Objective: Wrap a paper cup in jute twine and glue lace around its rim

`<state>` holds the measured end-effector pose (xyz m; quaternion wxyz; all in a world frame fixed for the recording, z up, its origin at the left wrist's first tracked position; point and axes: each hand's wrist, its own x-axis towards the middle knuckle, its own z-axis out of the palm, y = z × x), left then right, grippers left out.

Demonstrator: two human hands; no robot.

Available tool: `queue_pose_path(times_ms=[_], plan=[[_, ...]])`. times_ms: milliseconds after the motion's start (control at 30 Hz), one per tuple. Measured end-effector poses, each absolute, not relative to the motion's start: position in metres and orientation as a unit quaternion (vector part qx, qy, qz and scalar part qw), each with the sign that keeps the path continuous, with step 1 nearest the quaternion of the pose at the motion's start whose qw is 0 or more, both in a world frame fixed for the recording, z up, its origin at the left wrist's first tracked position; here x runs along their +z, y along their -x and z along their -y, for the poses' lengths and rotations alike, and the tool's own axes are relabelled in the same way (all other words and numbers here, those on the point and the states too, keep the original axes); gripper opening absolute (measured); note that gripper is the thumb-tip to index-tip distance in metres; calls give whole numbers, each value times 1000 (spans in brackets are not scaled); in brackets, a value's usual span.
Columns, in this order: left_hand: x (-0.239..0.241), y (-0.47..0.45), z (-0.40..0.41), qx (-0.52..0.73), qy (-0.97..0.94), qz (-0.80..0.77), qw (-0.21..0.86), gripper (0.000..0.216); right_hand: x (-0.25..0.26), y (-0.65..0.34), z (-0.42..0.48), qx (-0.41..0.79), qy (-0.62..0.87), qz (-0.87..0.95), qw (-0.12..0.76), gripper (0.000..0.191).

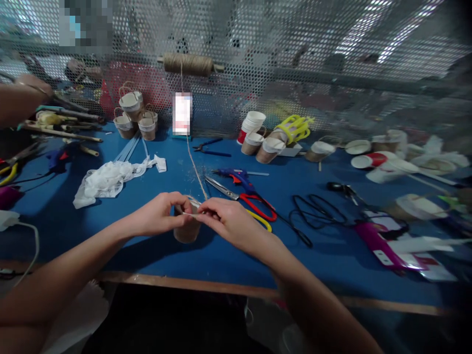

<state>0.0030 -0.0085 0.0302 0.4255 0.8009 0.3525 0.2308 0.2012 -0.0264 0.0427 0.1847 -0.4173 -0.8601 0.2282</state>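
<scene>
String (191,215), clamped in our left hand (164,214) and right hand (230,219) fingertips by the cup (186,235), seems mid-tying; next needs even tension.

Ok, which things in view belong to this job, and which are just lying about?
With the job, apparently:
brown cup, between left hand and right hand
twine
twine roll
scissors, probably

Just lying about, probably:
pliers
sticks
purple tool

Room before cup (186,234) — scissors (224,190) right, fabric (105,183) left
</scene>
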Motion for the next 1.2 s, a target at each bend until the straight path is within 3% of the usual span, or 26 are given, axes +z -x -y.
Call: queue_pose_path(times_ms=[333,533,700,1000,1200], plan=[[33,26,-7,196,-692,-320,617,19,64,-228,-4,111,433,876,180,13],[18,18,-6,214,-626,-316,680,19,67,-199,-58,7,468,825,317,17],[13,13,0,265,-582,-343,689,21,55,-166,-85,91,443,870,197,35],[5,5,-1,378,-558,-368,640,23,51,-194,-22,172,468,843,203,23],[0,-3,5,375,-584,-369,618,24,28,-190,1,286,447,797,289,16]])
